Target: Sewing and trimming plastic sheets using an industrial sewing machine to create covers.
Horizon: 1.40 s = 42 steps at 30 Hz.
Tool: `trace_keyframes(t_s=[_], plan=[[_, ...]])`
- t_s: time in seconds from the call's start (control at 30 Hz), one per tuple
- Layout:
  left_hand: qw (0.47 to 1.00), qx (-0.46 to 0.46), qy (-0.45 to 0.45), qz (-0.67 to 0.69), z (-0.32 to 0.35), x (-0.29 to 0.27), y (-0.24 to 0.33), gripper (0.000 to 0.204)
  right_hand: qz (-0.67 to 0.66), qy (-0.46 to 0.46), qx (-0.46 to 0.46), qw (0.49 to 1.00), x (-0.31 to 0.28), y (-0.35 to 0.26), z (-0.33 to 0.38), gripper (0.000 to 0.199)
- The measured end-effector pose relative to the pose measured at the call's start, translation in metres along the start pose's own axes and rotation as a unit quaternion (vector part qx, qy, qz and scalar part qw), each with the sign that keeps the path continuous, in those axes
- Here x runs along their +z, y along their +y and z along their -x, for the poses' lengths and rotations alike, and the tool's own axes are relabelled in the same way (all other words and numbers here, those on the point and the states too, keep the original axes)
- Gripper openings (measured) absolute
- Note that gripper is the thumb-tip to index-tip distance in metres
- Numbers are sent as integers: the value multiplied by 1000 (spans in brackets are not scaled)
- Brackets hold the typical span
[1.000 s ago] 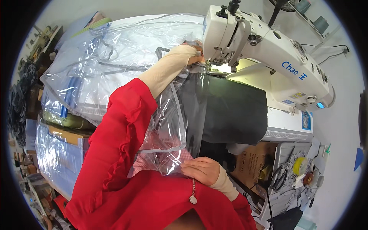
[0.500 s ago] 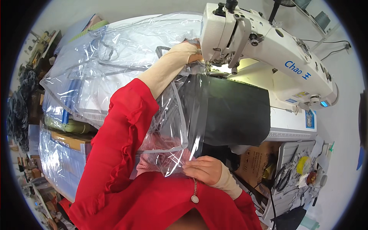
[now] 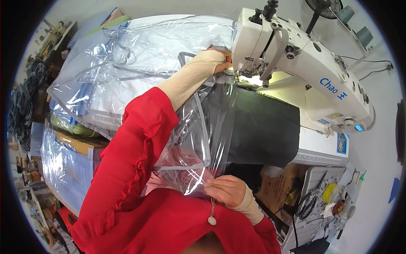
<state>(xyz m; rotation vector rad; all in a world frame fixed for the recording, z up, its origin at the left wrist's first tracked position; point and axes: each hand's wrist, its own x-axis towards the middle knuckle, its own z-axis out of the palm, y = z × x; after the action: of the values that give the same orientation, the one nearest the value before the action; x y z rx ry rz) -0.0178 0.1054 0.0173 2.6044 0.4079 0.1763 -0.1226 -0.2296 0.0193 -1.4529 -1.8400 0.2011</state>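
Right grip (image 3: 228, 190) down at the near edge of the clear film (image 3: 194, 148), fingers side by side on it, thumb out of sight, so whether it pinches or merely rests I cannot tell; up goes the eye to the left grip (image 3: 224, 65), right beside the presser foot (image 3: 246, 84), fingertips partly hidden, clamped or not I can't say; hardly a thing has shifted in this last second, both keeping their places, so the film stays steadied between them, running up to the white sewing machine (image 3: 262, 46); the black sheet (image 3: 266, 125) spreads to the right, over the worktop (image 3: 319, 146); farther out, a grey tray (image 3: 311, 172) with scraps, dark scissors (image 3: 306, 205) and a yellow roll (image 3: 330, 193); beyond the machine, a fan (image 3: 323, 6).
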Motion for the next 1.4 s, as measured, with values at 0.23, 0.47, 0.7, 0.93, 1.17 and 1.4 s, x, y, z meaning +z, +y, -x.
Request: trace_keyframes(t_s=[0.23, 0.47, 0.7, 0.93, 1.17, 1.4], plan=[[999, 28, 28, 26, -1, 4, -8, 20, -7, 0, 13, 1000, 0, -3, 0, 15], [999, 30, 25, -20, -13, 13, -20, 18, -3, 1, 26, 1000, -7, -3, 0, 18], [995, 65, 71, 9, -46, 27, -35, 16, -11, 31, 63, 997, -18, 10, 1, 19], [965, 204, 147, 81, -103, 58, -106, 20, -260, 56, 256, 929, -21, 19, -22, 24], [988, 133, -70, -24, 19, -50, 14, 35, -387, 90, 469, 789, -37, 27, -62, 23], [971, 136, -105, -168, 236, -166, 46, 55, -456, 107, 442, 765, -45, 36, -79, 23]])
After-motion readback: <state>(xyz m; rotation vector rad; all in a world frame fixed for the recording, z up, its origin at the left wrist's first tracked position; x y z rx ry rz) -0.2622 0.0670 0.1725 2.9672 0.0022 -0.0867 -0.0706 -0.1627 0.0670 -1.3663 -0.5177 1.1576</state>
